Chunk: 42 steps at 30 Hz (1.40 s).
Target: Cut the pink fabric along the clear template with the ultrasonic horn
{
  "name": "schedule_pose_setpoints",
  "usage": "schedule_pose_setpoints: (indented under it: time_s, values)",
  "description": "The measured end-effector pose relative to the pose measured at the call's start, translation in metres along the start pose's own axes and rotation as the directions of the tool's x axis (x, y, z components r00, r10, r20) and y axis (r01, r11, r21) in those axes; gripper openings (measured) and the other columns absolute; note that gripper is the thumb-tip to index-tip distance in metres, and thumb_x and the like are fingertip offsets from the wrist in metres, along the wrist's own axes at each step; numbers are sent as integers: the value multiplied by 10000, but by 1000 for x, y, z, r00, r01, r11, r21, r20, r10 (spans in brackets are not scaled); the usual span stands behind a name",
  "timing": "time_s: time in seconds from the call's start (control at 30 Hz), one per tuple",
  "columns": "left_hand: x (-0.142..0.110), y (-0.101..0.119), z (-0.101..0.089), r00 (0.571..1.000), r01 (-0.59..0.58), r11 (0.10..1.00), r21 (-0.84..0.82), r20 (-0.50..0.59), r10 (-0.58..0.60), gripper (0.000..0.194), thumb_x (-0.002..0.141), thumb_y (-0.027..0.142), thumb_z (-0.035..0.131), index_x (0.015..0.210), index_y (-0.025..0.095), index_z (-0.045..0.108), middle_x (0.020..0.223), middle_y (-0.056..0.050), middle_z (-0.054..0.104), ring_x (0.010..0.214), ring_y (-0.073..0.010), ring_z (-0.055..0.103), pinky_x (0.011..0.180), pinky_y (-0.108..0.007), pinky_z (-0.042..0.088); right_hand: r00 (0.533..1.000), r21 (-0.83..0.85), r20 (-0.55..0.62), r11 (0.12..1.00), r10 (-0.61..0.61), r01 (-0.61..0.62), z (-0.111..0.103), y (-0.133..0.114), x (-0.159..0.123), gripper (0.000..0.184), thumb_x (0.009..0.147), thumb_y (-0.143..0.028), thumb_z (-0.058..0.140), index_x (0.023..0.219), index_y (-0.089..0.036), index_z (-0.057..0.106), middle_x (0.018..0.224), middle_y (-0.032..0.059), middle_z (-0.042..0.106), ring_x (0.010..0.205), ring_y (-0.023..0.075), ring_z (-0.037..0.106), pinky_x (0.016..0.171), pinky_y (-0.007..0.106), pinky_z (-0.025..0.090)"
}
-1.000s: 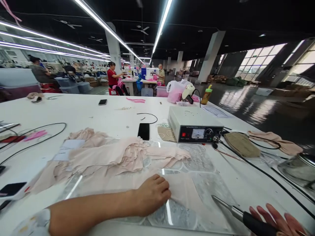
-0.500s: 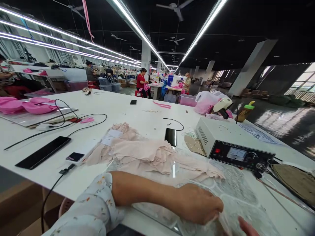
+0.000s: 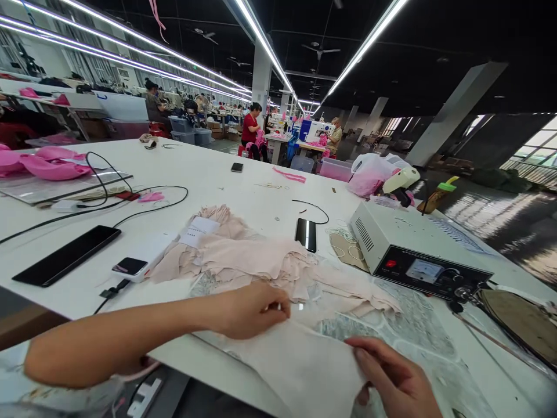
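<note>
A pale pink piece of thin fabric (image 3: pixel 311 368) is stretched between my two hands at the table's near edge. My left hand (image 3: pixel 252 310) pinches its upper left corner, thumb and fingers closed. At its right side my right hand (image 3: pixel 391 374) grips the edge between thumb and fingers. Just beyond lies a loose pile of pale pink fabric pieces (image 3: pixel 256 258), with a white paper label (image 3: pixel 199 231) on its left part. Under the held piece is a clear sheet over a grey-green patterned surface (image 3: pixel 418 325).
A grey control box (image 3: pixel 418 249) with a dial stands to the right. A phone (image 3: pixel 306 234) lies behind the pile. On the left are a black flat device (image 3: pixel 67 255), a white power bank (image 3: pixel 139 264) and cables. Pink moulded cups (image 3: pixel 56 165) lie farther left. People sit working in the background.
My left hand has moved left and away from the near right. The pale pink piece is now spread between both hands, and my right hand has come further into view.
</note>
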<state>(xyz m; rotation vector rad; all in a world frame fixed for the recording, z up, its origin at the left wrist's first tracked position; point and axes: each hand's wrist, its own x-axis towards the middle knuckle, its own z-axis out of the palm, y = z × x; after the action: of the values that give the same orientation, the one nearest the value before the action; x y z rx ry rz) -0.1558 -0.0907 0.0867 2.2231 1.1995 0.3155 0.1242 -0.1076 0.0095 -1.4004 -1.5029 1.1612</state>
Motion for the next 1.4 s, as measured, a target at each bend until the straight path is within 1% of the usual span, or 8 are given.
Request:
schedule_pose_setpoints:
  time_s: [0.13,0.23,0.4,0.5,0.73,1.1,1.27,1.4]
  values:
    - [-13,-46,29,986,150,979,140,-99,-137,183,898,167,436,830,184,605,669,20,615,585,-138,581,527,-194,390,993,-193,75,975,-94,107,38,-5,34,391,803,-550,531,763,-195,690,468,-30,507,397,138,481,433,265,395]
    - [-11,-66,49,975,189,959,210,-155,-158,143,894,139,455,851,183,585,736,0,651,658,-169,627,571,-219,408,985,-302,104,940,-137,162,49,-4,58,308,755,-490,567,704,-207,678,482,-18,543,446,153,498,458,271,384]
    - [-4,-72,58,973,192,931,312,-188,-137,147,954,301,526,886,180,573,877,-27,661,683,-179,645,600,-247,454,978,-458,89,864,-190,209,45,5,71,272,793,-443,526,760,-222,680,614,9,649,567,191,589,583,308,450]
    - [-4,-72,57,978,161,918,362,-181,-100,239,902,407,628,914,174,576,912,-44,640,728,-193,637,638,-270,483,973,-529,58,820,-223,219,39,12,68,261,797,-436,521,820,-235,686,827,45,713,734,232,645,690,353,476]
    - [-1,-78,52,976,140,910,390,-209,-60,146,866,267,669,895,156,578,976,-75,608,884,-231,578,809,-353,471,978,-608,102,767,-180,205,24,10,71,287,732,-438,577,907,-246,701,935,59,690,816,244,628,715,384,487]
    - [1,-82,49,979,73,972,222,-203,-27,79,838,97,538,816,172,536,894,-47,595,864,-204,551,803,-308,423,980,-501,183,849,-84,166,21,2,71,99,673,-336,560,653,-244,592,720,39,600,709,233,535,634,356,399]
    - [-10,-76,45,981,31,994,102,-194,-11,90,826,89,511,816,175,534,821,-26,611,800,-174,555,762,-268,435,973,-283,225,952,-53,117,13,-7,63,187,720,-416,581,679,-234,565,844,55,648,795,227,586,680,335,460]
    - [-23,-70,29,976,33,999,-14,-217,-35,137,889,173,473,956,186,592,893,-22,645,757,-143,578,667,-218,441,967,-68,251,996,-36,55,17,-18,58,291,801,-507,543,726,-226,542,704,18,599,683,193,594,665,340,506]
